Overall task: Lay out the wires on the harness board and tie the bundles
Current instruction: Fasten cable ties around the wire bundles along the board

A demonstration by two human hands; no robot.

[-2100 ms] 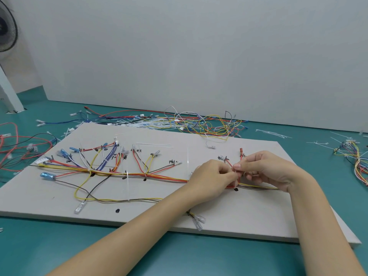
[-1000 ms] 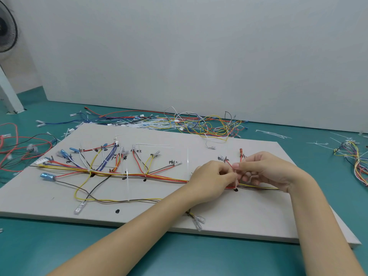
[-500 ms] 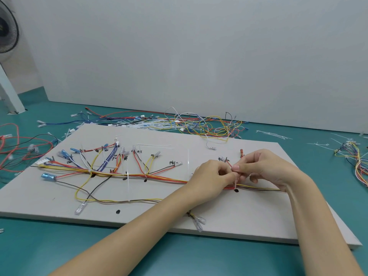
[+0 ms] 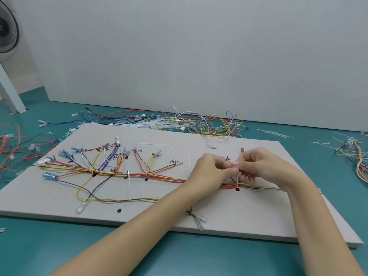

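Little has changed in the last two seconds: the left hand (image 4: 212, 169) and right hand (image 4: 260, 166) stay together over the board (image 4: 249, 212), both pinching a cable tie (image 4: 237, 181) looped around the bundle (image 4: 169, 179). It appears not yet cinched.
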